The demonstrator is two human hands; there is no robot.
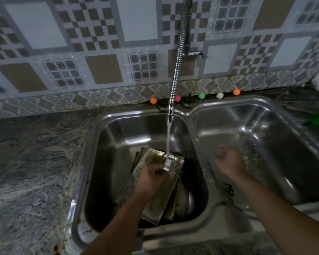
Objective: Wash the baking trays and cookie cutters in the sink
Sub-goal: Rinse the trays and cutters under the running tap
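Your left hand [155,173] closes its grip on a small metal cookie cutter [168,163], holding it under the water stream [168,138] from the faucet [177,57]. Directly beneath lie the stacked baking trays [155,205] in the sink's [92,144] left basin. Your right hand [228,161] hovers over the right basin, fingers loosely curled, holding nothing.

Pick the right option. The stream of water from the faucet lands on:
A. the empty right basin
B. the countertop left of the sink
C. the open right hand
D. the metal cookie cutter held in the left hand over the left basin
D. The water stream falls from the faucet onto the cookie cutter gripped by the left hand above the baking trays, while the right hand hangs open over the right basin.
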